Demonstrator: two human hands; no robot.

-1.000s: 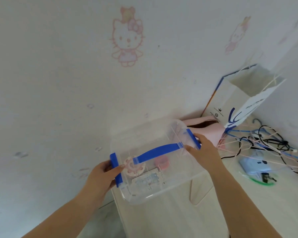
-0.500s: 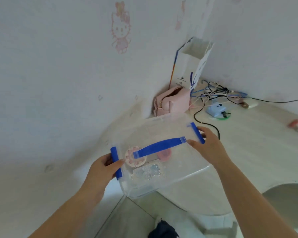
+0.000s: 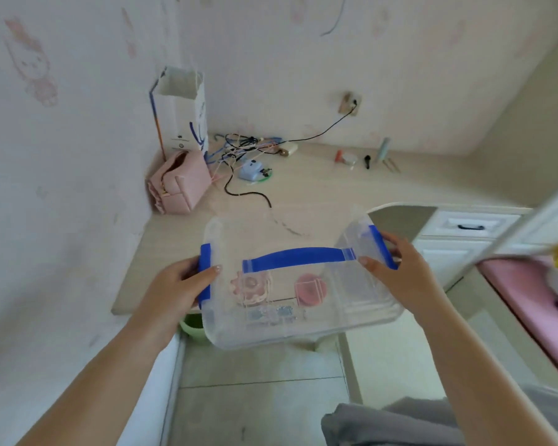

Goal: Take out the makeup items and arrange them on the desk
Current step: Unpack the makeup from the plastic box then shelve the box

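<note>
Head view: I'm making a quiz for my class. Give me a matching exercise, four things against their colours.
Things:
1. box handle
2. pouch
3. paper bag
4. cable

Colours:
A. black
B. white
C. blue
D. pink

Pairs: 1-C, 2-D, 3-B, 4-A

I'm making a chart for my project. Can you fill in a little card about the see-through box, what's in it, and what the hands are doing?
box: clear plastic storage box with blue handle, lid on
held by: left hand and right hand, one on each blue side latch
position: partly over the pale wooden desk edge; resting or lifted, cannot tell
inside: pink flower-shaped case, pink round case, other small items unclear
</note>
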